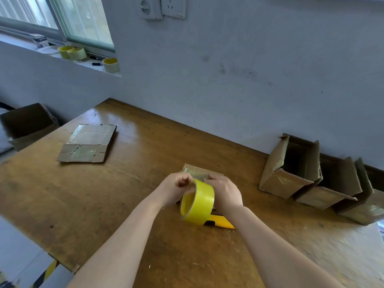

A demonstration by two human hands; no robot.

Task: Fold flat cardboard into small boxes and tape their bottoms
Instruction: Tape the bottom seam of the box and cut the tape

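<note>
A yellow tape roll (200,201) stands on edge at the middle of the wooden table (128,196). My left hand (177,189) grips its upper rim, fingers curled. My right hand (225,191) rests on a small cardboard box (196,171) just behind the roll; most of that box is hidden by my hands and the tape. A flat piece of cardboard (88,143) with old tape marks lies at the far left of the table.
Three folded boxes (291,167) lie on their sides along the wall at the right. A yellow utility knife (220,223) lies under my right wrist. Spare tape rolls (111,64) sit on the window sill. A larger open carton (27,123) stands beyond the table's left edge.
</note>
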